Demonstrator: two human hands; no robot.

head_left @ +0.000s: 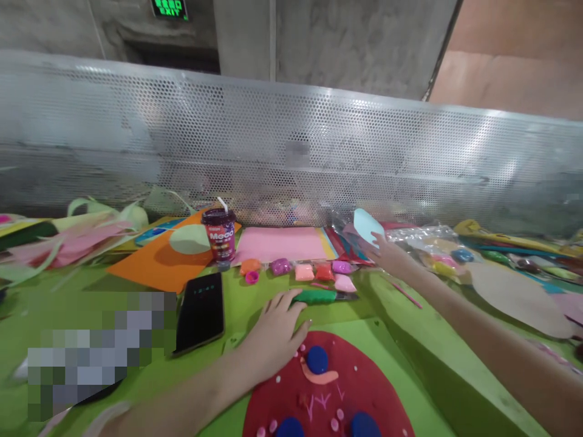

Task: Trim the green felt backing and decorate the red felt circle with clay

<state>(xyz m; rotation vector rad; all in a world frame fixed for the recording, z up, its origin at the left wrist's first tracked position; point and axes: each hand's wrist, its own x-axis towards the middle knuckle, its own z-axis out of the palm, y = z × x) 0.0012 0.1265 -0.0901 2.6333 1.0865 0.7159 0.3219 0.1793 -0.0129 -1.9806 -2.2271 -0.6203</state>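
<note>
My left hand (273, 334) lies flat with fingers spread on the upper left edge of a dark red felt disc (364, 388) that bears blue clay blobs and pink clay bits. Its fingertips are near a green-handled tool (319, 297). My right hand (387, 254) reaches far forward and holds up a pale blue paper cut-out (367, 226) between its fingers. Small bags of coloured clay (305, 270) lie in a row between both hands.
A black phone (200, 311) lies left of my left hand. A purple drink cup (220, 233) stands on orange paper (155, 264) beside a pink sheet (280, 244). Paper scraps lie left, clay bags and a beige cut-out (519, 297) right. A perforated metal wall (291, 152) closes the back.
</note>
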